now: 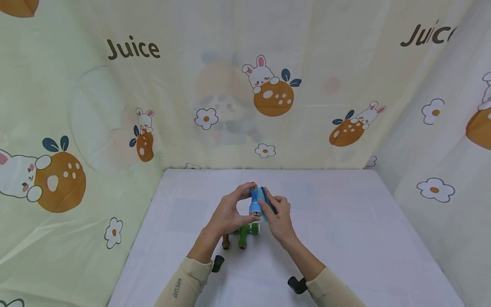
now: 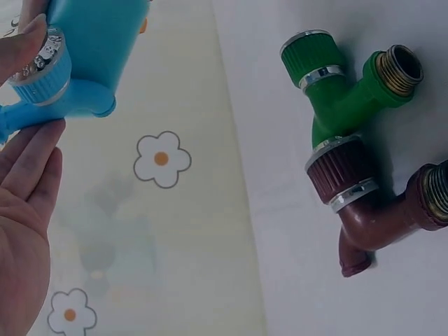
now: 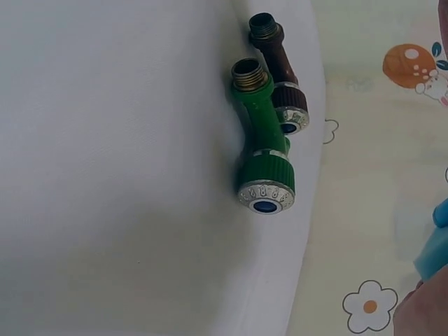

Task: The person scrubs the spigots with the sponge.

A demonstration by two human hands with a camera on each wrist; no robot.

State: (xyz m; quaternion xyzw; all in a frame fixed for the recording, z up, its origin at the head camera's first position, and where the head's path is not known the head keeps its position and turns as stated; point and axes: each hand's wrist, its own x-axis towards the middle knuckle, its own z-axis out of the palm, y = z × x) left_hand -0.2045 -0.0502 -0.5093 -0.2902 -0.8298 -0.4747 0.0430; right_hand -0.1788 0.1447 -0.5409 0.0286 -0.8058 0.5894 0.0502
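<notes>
Raised over the table, a bright blue tap with a ribbed knob and silvery cap is pinched between the thumb and fingers of my left hand. My right hand grips a light-blue flat piece with a darker back side, whose kind I cannot tell. This piece lies right against the tap's side. Below the hands, a green tap and a brown-red tap lie side by side on the table, their threaded ends pointing the same way. In the head view the left hand partly hides both.
The white-covered table is bounded by a patterned curtain at the back and sides. Dark wrist-camera mounts stick out at the left sleeve and the right sleeve, low over the tabletop.
</notes>
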